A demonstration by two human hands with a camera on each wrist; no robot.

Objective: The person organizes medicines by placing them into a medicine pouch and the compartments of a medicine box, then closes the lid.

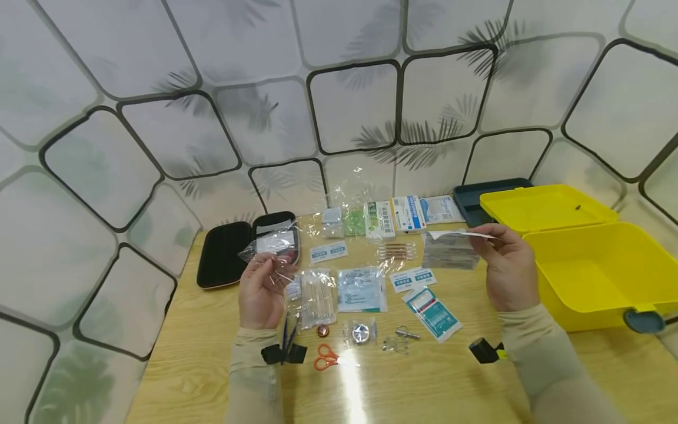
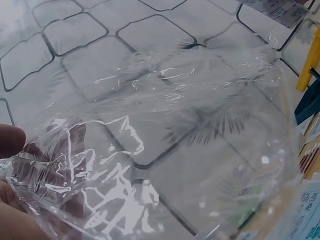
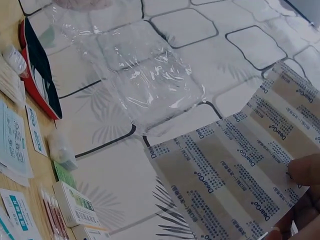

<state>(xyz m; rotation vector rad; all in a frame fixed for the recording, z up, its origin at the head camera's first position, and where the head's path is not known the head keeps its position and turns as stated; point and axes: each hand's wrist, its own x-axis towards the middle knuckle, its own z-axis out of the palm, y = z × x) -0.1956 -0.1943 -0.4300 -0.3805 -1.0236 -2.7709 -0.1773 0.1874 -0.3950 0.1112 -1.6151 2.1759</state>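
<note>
Above the table (image 1: 182, 359), left hand (image 1: 263, 291) pinches a clear bag (image 2: 117, 200), right hand (image 1: 511, 271) (well apart) a printed sheet (image 3: 225, 175).

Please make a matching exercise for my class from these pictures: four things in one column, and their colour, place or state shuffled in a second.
Things
1. Scissors
2. Clear plastic bag
3. Case
4. Sheet printed "DearGo"

Descriptions
A. Held in the right grip
B. Black inside, spread open
C. Orange handles
D. Held in the left grip

Right pairs: 1-C, 2-D, 3-B, 4-A
</note>
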